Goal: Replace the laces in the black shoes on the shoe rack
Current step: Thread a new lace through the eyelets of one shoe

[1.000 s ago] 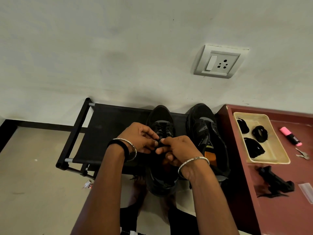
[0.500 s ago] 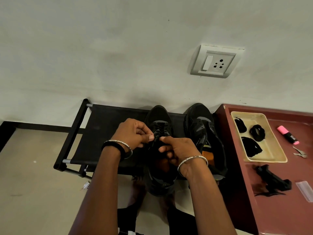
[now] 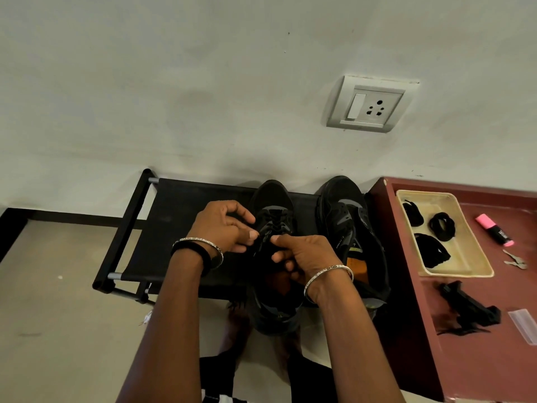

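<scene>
Two black shoes stand side by side on a black shoe rack [image 3: 174,228], toes toward the wall. The left shoe [image 3: 273,205] has a black lace [image 3: 274,225] threaded through its upper eyelets. My left hand [image 3: 223,225] pinches the lace at the shoe's left side. My right hand [image 3: 302,253] grips the lace over the tongue, fingers curled, hiding the shoe's opening. The right shoe [image 3: 345,222] stands untouched, its orange insole showing.
A maroon table [image 3: 479,359] stands right of the rack. On it lie a cream tray [image 3: 476,263] with three bundles of black laces, a pink highlighter [image 3: 494,229], keys [image 3: 515,260], a black tangle [image 3: 467,312] and a clear strip [image 3: 524,325]. A wall socket [image 3: 369,104] sits above.
My hands have shifted slightly up the left shoe toward its toe, fingertips staying together on the lace. The shoes have not moved.
</scene>
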